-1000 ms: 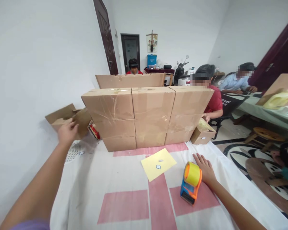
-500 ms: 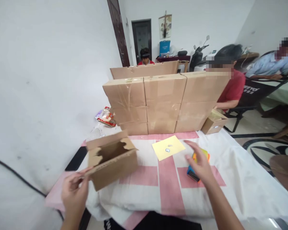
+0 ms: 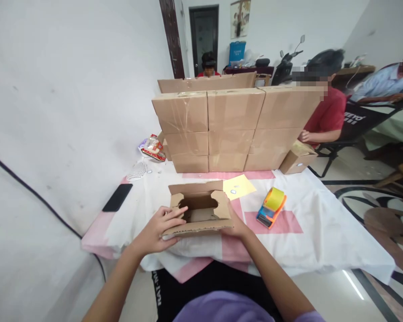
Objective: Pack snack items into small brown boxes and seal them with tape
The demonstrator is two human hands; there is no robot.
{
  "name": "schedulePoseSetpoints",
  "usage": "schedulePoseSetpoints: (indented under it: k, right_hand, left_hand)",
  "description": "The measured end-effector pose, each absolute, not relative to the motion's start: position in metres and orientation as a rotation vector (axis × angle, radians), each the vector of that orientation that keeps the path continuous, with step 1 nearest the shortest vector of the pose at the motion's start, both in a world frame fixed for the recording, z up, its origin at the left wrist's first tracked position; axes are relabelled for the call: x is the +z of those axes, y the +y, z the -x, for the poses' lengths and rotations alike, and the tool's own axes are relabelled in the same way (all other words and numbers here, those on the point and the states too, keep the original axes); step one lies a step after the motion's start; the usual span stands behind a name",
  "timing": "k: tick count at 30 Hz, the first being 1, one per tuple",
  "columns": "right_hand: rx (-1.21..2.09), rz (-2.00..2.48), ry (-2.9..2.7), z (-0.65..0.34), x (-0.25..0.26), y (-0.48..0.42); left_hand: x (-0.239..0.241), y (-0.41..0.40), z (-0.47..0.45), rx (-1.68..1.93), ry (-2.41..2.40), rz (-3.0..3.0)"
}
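Observation:
A small open cardboard box (image 3: 199,210) rests near the table's front edge, its flaps up and its inside bare. My left hand (image 3: 161,226) grips its left end, fingers curled over the rim. My right hand (image 3: 235,225) holds the right end, mostly hidden behind the box wall. An orange and blue tape dispenser (image 3: 271,207) with a yellow roll lies to the right of the box, apart from both hands. A yellow sheet (image 3: 239,186) lies just behind the box.
A wall of stacked sealed cartons (image 3: 233,129) stands across the table's far side. A small carton (image 3: 297,158) sits at its right end, a snack bag (image 3: 152,147) and a black phone (image 3: 117,197) at the left. People sit behind and to the right.
The box came from my left hand's reach at the far left down to the table in front of me. My right hand left the tape dispenser and now holds the box's right end.

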State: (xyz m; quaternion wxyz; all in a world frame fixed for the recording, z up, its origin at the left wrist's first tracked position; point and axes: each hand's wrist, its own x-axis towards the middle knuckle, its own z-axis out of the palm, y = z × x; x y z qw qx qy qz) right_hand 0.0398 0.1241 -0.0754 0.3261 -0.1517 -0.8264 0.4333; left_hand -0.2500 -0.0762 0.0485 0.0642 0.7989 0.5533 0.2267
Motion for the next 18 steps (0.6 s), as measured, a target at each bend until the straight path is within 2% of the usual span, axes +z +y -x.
schedulePoseSetpoints:
  k: [3,7,9,13,18]
  right_hand:
    - [1.082,0.374,-2.156,-0.039,-0.078,0.121]
    - [0.976,0.435,-2.11,-0.037,-0.08,0.118]
    - [0.965,0.497,-2.107,-0.037,-0.08,0.116]
    - [1.015,0.586,-2.079,-0.036,-0.083,0.113]
    - [0.938,0.667,-2.132,-0.037,-0.094,0.114]
  left_hand:
    - [0.047,-0.07,0.25,0.693,1.769,-2.459]
    - [0.01,-0.068,0.243,1.299,2.285,-2.082]
    - [-0.015,-0.068,0.236,1.513,2.267,-1.817]
    - [-0.056,-0.068,0.235,1.715,1.967,-1.406]
    - [-0.051,-0.032,0.316,1.832,2.176,-1.071]
